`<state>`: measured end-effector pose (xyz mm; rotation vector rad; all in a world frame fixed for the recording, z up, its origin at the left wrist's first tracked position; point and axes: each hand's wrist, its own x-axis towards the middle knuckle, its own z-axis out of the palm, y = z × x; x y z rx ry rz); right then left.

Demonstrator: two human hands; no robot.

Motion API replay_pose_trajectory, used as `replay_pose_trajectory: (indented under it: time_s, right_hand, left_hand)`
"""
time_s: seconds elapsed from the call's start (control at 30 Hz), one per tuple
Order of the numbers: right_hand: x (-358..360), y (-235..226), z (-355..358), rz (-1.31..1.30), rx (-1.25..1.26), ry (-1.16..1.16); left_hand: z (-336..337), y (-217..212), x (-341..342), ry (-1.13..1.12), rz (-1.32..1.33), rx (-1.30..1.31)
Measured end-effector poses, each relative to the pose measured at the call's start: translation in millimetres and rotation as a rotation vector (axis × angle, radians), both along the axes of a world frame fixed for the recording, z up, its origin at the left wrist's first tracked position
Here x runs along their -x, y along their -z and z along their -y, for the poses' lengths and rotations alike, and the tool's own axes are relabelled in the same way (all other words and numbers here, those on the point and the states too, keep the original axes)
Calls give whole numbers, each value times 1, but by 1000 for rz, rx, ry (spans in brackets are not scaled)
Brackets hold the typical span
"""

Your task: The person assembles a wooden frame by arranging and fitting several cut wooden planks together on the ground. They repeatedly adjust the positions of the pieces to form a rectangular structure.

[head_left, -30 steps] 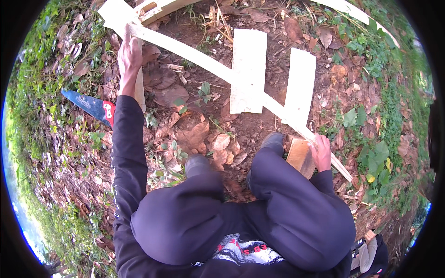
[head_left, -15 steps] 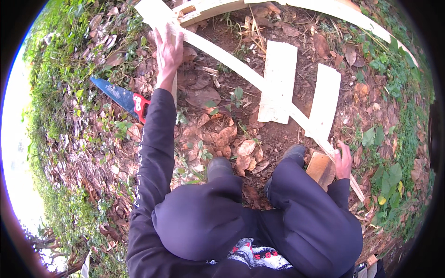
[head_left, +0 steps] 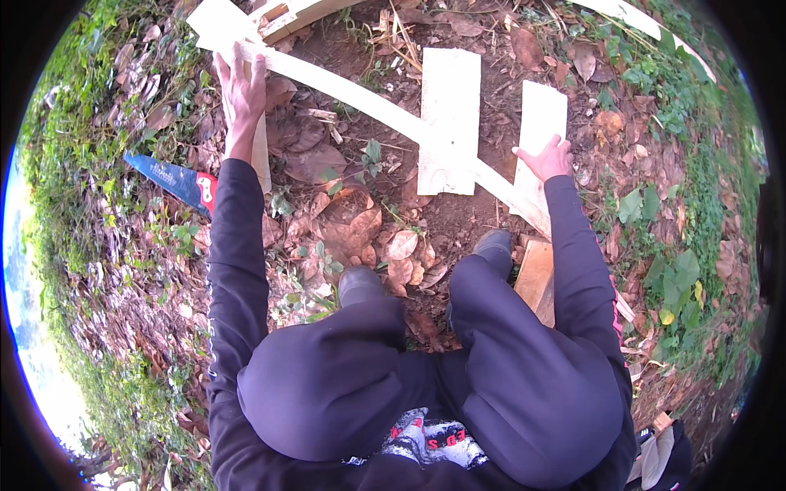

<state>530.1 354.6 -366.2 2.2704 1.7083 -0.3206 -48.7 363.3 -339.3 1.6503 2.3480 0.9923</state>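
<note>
Across the ground runs a long pale wooden strip (head_left: 352, 92), slanting from upper left to lower right. At its far left end my left hand (head_left: 243, 98) lies with fingers stretched out over the joint with a short board (head_left: 260, 159), which is partly hidden beneath the hand and sleeve. My right hand (head_left: 547, 159) spans the right short board (head_left: 544, 110), thumb at its left edge and fingers toward the right edge. Between the hands, a wider short board (head_left: 450, 123) lies across the strip, covering part of it. My right forearm hides the strip's near end.
A handsaw (head_left: 173, 182) with a blue blade and red handle lies left of my left arm. Beside my right foot sits a brown wood block (head_left: 536, 274). More pale timber (head_left: 307, 15) lies at the far edge. Dry leaves (head_left: 352, 221) and green plants (head_left: 675, 286) surround the work.
My right hand has left the strip's near end and moved up and left onto the right short board. My left hand stays at the strip's far end. The whole view has shifted slightly.
</note>
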Motion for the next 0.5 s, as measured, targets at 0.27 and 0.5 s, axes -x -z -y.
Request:
replay_pose_trajectory:
  time_s: [0.27,0.5]
  right_hand:
    - [-9,-17,-7,-152,7,-32]
    - [-50,-35,-1,-111,-127,-33]
  left_hand:
    - [1,3,8,-4,-31,-2]
    - [-3,9,8,16,-26,-21]
